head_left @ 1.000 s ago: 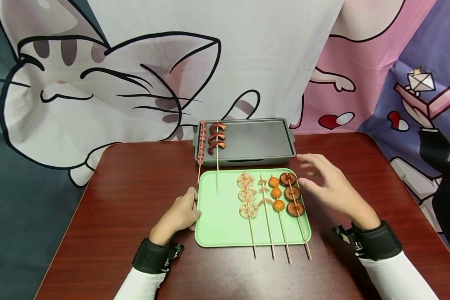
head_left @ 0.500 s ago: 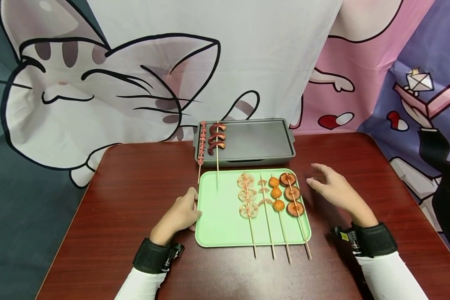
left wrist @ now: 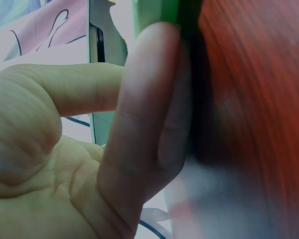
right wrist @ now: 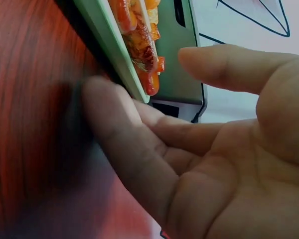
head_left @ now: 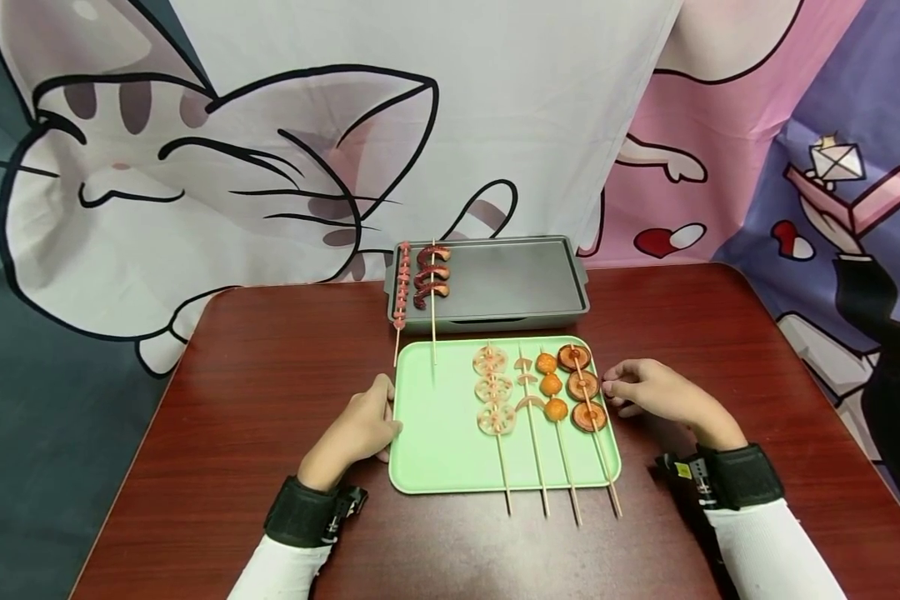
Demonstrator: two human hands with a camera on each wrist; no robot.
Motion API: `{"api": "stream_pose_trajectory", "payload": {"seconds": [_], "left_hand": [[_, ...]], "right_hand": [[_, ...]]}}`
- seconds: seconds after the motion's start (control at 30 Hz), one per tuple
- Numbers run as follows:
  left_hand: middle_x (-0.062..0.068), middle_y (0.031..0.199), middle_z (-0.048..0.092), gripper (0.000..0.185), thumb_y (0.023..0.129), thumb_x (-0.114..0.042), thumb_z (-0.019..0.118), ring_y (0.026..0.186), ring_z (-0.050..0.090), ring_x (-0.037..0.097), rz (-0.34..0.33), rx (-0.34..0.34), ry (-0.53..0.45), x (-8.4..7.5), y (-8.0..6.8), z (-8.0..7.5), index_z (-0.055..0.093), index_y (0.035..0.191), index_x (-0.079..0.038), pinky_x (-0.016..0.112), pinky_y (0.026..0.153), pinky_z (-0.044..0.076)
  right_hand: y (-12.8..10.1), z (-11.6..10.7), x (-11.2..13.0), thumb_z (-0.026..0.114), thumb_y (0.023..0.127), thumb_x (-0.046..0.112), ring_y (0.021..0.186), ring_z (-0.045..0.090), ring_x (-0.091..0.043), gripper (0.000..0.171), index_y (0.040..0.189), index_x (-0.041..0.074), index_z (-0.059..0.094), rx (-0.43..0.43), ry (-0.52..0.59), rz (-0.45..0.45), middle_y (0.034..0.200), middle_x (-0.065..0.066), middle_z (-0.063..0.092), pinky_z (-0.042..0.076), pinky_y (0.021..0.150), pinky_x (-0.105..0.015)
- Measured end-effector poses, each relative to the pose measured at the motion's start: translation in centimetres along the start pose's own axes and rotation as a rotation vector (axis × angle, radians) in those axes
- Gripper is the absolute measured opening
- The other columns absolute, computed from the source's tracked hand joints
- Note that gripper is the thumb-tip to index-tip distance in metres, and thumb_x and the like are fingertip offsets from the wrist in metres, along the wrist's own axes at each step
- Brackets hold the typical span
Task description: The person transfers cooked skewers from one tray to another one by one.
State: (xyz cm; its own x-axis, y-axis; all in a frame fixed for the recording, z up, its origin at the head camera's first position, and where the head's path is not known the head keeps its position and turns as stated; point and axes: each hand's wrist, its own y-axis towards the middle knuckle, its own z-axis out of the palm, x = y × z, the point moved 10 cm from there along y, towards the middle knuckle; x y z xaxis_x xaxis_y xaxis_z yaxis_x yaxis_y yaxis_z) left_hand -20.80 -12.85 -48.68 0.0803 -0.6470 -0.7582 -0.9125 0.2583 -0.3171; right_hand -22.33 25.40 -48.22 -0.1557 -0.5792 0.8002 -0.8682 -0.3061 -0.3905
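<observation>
A light green tray point(head_left: 435, 433) lies on the table, carrying several skewers with their sticks over its front rim. From left to right these are a lotus root slice skewer point(head_left: 496, 389), a skewer with thin pale pink curved pieces point(head_left: 526, 379), an orange ball skewer point(head_left: 551, 386) and a mushroom skewer point(head_left: 583, 385). My left hand point(head_left: 362, 422) grips the tray's left edge, thumb above and fingers low against the side. At the right edge, beside the mushrooms, is my right hand point(head_left: 656, 390); in the right wrist view its thumb point(right wrist: 214, 64) stands apart from the fingers.
Behind the tray stands a grey grill pan point(head_left: 510, 279). On its left side lie a pink sausage skewer point(head_left: 402, 287) and an octopus tentacle skewer point(head_left: 432, 279), whose sticks reach forward toward the green tray. A printed cloth point(head_left: 540, 100) hangs behind the brown table point(head_left: 255, 375).
My right hand first draws back from the mushrooms, then comes down and in to the tray's right edge. The left hand keeps its place, and the skewers stay where they were.
</observation>
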Motion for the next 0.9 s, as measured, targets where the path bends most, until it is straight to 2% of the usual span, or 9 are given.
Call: {"api": "stream_pose_trajectory", "payload": {"seconds": [0.2,0.63,0.9], "left_hand": [[0.013,0.079,0.051,0.025,0.096,0.006,0.062,0.049,0.061,0.024,-0.001,0.002,0.004,0.1,0.0,0.0,0.043,0.110,-0.002,0.033,0.047,0.059],[0.013,0.079,0.053,0.028,0.096,0.004,0.062,0.048,0.060,0.025,-0.001,0.008,0.004,0.2,-0.1,-0.1,0.045,0.117,-0.001,0.034,0.047,0.058],[0.013,0.080,0.054,0.028,0.096,0.004,0.063,0.048,0.061,0.025,-0.007,0.007,0.010,0.3,0.0,-0.1,0.045,0.117,-0.001,0.034,0.048,0.058]], "right_hand": [[0.1,0.6,-0.5,0.058,0.104,0.013,0.087,0.069,-0.020,0.032,0.120,-0.015,0.059,0.038,0.019,0.006,0.101,-0.015,0.070,0.065,0.072,-0.032],[0.7,1.4,-0.8,0.066,0.095,0.003,0.073,0.067,-0.016,0.019,0.105,-0.012,0.060,0.045,0.099,0.013,0.084,-0.011,0.066,0.065,0.065,-0.030],[0.6,1.4,-1.0,0.060,0.096,-0.002,0.073,0.067,-0.017,0.013,0.102,-0.012,0.060,0.025,0.110,0.007,0.088,-0.012,0.068,0.065,0.064,-0.030]]}}
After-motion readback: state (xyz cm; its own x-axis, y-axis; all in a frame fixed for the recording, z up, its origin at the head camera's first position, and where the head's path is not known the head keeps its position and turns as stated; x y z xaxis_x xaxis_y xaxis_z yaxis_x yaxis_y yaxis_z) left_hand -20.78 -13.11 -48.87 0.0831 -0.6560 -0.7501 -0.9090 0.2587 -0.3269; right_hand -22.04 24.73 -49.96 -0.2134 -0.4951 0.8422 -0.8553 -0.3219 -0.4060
